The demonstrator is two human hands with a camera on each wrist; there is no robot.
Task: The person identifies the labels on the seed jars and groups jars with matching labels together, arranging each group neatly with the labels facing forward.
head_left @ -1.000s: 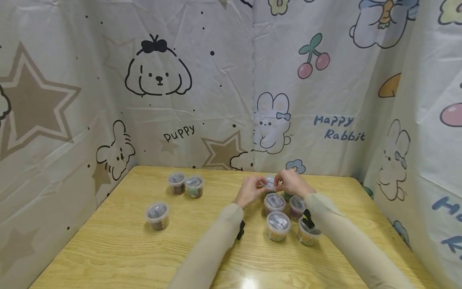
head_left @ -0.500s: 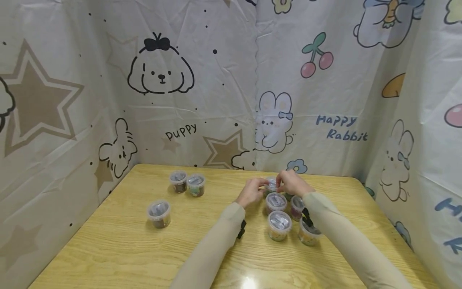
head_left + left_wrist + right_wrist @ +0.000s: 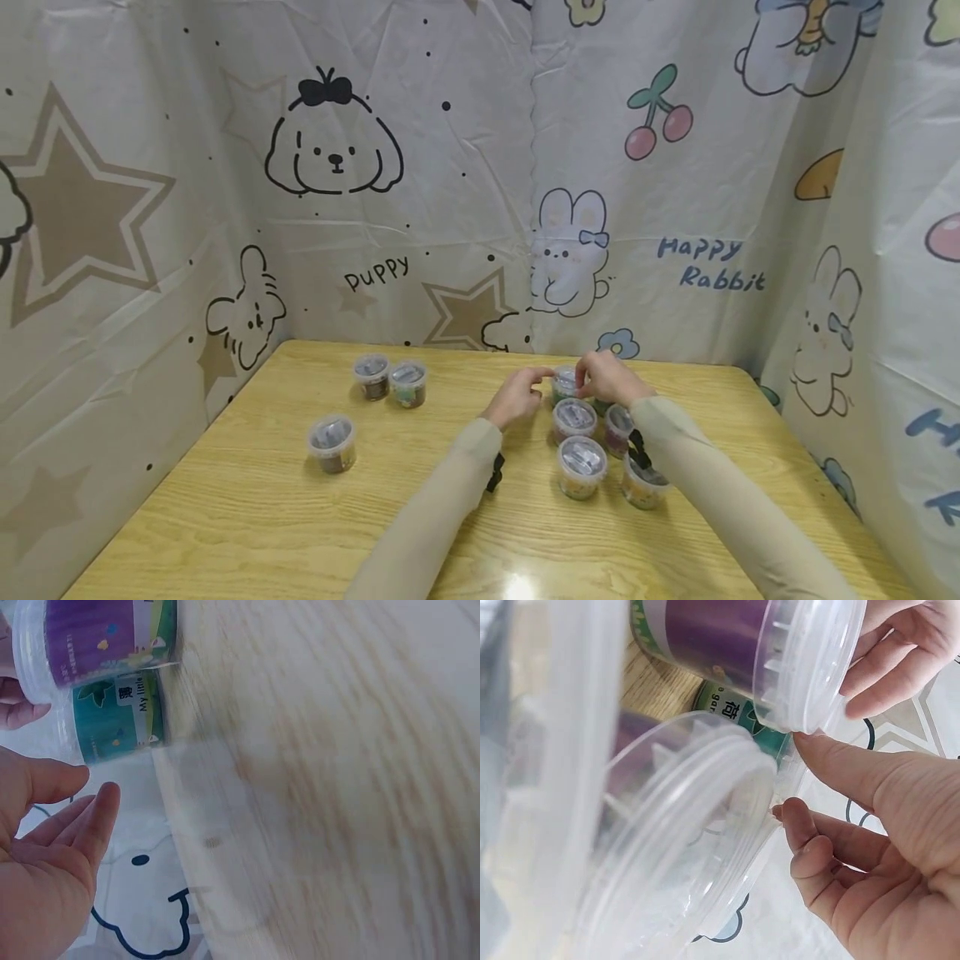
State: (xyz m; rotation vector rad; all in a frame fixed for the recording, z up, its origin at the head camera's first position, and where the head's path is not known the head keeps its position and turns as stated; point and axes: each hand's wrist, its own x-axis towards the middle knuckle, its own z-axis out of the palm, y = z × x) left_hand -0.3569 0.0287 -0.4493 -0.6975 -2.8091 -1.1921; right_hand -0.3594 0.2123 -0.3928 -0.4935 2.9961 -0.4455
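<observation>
At the back of the table, a clear lidded plastic tub with a teal label (image 3: 564, 381) stands at the rear of a group of similar tubs. My right hand (image 3: 611, 379) pinches its lid edge between thumb and fingertips, seen in the right wrist view. My left hand (image 3: 513, 398) is just left of it, fingers loosely bent; in the left wrist view its thumb (image 3: 64, 780) is apart from the tub. A purple-labelled tub (image 3: 575, 418) stands directly in front. The right hand partly hides a green tub (image 3: 601, 407) behind it.
In front are a yellow-labelled tub (image 3: 581, 468), another yellowish tub (image 3: 643, 485) and a purple tub (image 3: 618, 429) near the right wrist. Three more tubs stand left, including a brown one (image 3: 332, 446). Printed cloth (image 3: 450, 208) encloses the wooden table (image 3: 247, 517).
My left fingers have come away from the teal-labelled tub and drawn slightly left. My right hand stays at its lid. The head view has shifted slightly.
</observation>
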